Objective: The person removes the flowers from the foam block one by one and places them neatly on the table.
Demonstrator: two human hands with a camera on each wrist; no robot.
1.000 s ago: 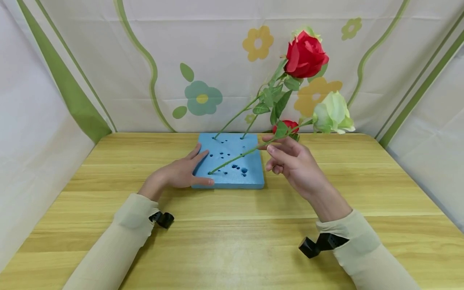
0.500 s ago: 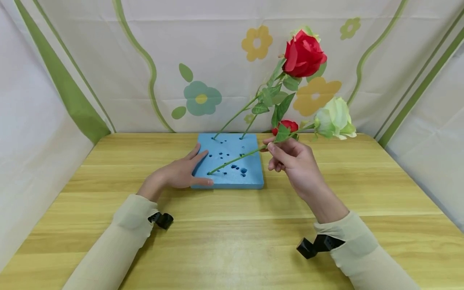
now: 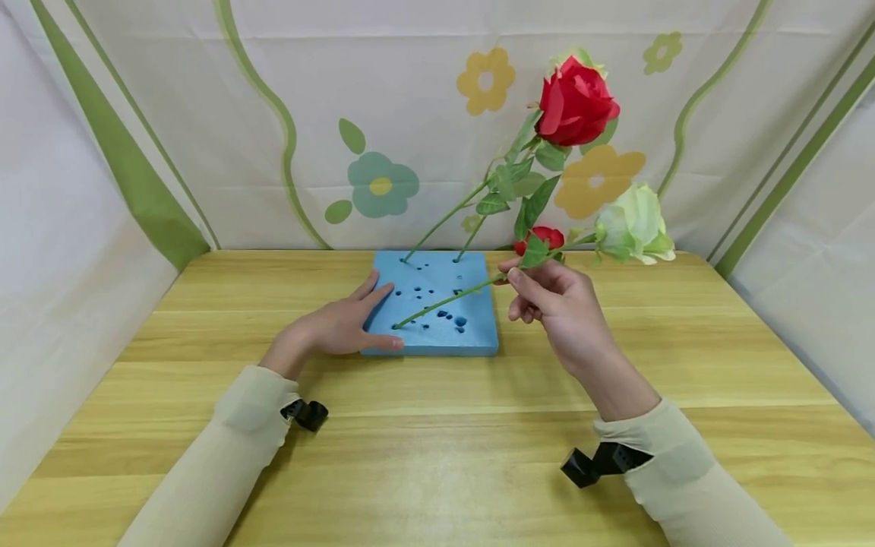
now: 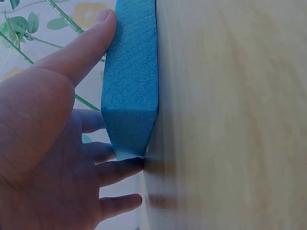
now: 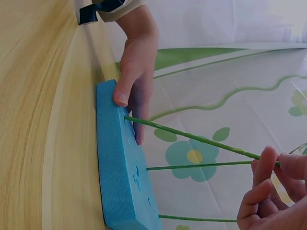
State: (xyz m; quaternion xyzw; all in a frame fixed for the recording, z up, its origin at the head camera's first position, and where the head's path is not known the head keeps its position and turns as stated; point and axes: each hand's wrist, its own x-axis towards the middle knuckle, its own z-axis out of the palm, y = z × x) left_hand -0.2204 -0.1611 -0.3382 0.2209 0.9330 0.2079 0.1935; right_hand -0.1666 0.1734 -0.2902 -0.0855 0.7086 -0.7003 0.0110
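A blue foam block [image 3: 444, 342] full of small holes lies flat on the table. My left hand [image 3: 338, 323] rests along its left side, fingers spread and thumb over the front edge; in the left wrist view the thumb [image 4: 84, 48] touches the foam. A pale green-white rose [image 3: 634, 224] leans far right, its stem [image 3: 451, 300] standing in the block's front-left hole. Thumb and forefinger of my right hand [image 3: 560, 311] pinch that stem below the leaves. Behind, a large red rose [image 3: 577, 102] leans right, a pale bloom [image 3: 579, 57] partly hidden behind it. Two stems enter the block's back holes.
Another red rose [image 3: 544, 239] shows low behind the right hand, mostly hidden. The wooden table [image 3: 437, 456] runs up to a white curtain [image 3: 410, 68] with printed flowers at the back. White cloth also hangs at both sides.
My right thumb and forefinger have come together on the pale rose's stem. Its bloom has dipped slightly and moved a little right. The left hand and block stay in place.
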